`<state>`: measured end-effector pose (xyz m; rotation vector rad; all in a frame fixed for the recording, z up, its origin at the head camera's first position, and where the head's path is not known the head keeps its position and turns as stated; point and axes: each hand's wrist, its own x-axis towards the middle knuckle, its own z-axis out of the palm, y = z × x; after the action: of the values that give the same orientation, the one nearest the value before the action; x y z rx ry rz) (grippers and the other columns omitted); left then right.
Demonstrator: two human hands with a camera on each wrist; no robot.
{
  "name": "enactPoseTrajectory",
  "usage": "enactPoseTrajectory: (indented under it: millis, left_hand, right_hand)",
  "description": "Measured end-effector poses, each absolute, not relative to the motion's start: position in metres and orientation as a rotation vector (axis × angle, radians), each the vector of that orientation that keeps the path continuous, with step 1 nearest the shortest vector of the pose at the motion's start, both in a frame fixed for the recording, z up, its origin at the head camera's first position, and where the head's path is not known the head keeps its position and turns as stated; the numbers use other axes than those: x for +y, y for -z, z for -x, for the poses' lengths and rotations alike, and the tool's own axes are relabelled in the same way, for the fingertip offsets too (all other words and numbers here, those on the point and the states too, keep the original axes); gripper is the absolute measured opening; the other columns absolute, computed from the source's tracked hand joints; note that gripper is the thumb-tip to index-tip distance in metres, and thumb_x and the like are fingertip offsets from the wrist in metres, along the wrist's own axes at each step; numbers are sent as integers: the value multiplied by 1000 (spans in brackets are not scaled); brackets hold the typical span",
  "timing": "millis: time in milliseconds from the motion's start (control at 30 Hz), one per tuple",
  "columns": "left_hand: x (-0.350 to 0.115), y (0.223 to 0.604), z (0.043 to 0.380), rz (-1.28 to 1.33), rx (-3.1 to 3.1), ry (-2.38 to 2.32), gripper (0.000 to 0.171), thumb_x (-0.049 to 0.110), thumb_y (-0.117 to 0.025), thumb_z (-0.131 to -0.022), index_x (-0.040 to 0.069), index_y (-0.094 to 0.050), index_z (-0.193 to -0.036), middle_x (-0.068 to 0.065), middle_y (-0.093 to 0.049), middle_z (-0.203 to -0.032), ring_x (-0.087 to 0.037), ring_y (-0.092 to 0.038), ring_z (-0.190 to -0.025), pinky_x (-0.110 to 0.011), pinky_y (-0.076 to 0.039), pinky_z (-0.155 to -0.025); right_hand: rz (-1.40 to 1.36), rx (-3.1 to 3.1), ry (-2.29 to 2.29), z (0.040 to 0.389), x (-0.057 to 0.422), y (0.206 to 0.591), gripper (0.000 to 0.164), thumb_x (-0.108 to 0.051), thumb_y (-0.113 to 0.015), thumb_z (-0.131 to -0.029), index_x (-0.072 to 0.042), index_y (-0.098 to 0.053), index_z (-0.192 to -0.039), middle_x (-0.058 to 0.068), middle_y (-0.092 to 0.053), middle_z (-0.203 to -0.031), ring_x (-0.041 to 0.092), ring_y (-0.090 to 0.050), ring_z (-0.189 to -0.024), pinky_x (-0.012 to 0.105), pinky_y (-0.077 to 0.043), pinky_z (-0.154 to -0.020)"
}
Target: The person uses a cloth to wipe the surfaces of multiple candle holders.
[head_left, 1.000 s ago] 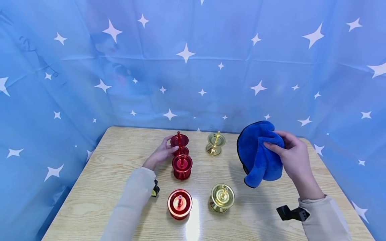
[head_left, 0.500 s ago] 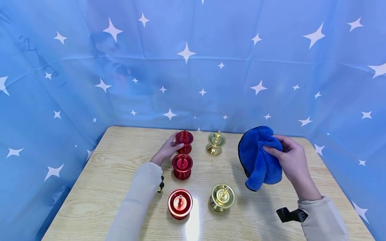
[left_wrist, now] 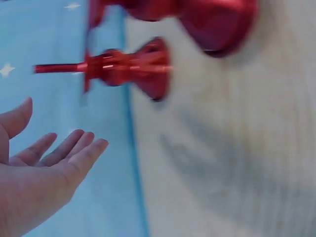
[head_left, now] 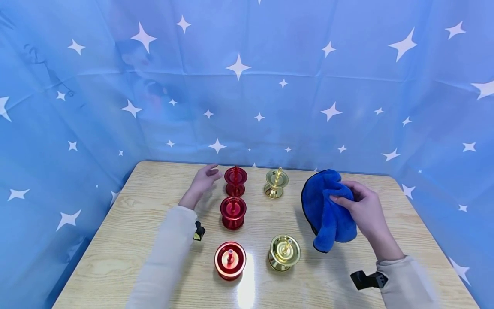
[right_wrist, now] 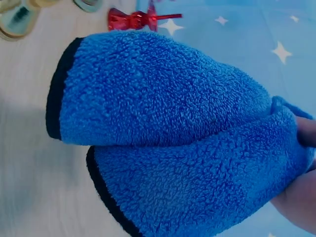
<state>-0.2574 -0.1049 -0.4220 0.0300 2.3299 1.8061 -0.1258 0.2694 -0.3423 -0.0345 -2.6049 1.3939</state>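
My left hand (head_left: 202,180) is just left of the rear red candle holder (head_left: 235,189), fingers loose and apart from it. In the left wrist view the palm (left_wrist: 39,182) faces up with relaxed fingers, and that red holder (left_wrist: 118,68) lies beyond the fingertips. Two more red candle holders stand in line, a middle one (head_left: 233,219) and a front one (head_left: 230,270). On the right side, my right hand (head_left: 366,210) pinches a blue plush cloth (head_left: 328,210) with black edging, which hangs bunched above the table. The cloth (right_wrist: 163,94) fills most of the right wrist view.
Two gold candle holders stand right of the red ones, a rear one (head_left: 273,191) and a front one (head_left: 281,262). All are upright on the wooden table (head_left: 127,240). A blue star-patterned curtain (head_left: 247,94) closes off the back and sides.
My left hand slid the rear red candle holder slightly right into line, then let go and drew back left. The right hand with the cloth has come slightly lower and to the left.
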Motion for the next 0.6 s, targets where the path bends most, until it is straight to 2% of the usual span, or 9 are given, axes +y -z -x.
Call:
enactPoseTrajectory:
  millis: [200, 400, 600]
  left_hand:
    - [-106, 395, 253, -69, 2279, -1880, 45, 14, -52, -94, -1, -40, -135, -21, -44, -132, -32, -42, -122, -41, -36, -100]
    - [-88, 375, 250, -140, 2212, -1945, 44, 13, -53, -93, -2, -42, -133, -21, -46, -130, -30, -43, -121, -40, -36, -100]
    - [-54, 360, 253, -170, 2158, -1933, 41, 12, -55, -92, 1, -46, -131, -18, -49, -127, -30, -47, -117, -39, -39, -97]
  right_hand:
    - [-31, -2689, -1400, 129, 250, 362, 42, -23, -69, -83, -3, -58, -117, 13, -60, -111, 2, -54, -90, 18, -45, -76]
    - [-92, -2703, -1491, 134, 234, 385, 36, -12, -70, -81, -2, -60, -114, 14, -62, -108, 13, -57, -93, 25, -47, -78]
    - [-121, -2663, -1618, 136, 225, 404, 36, -5, -71, -78, 0, -60, -113, 15, -62, -106, 10, -57, -90, 24, -48, -76]
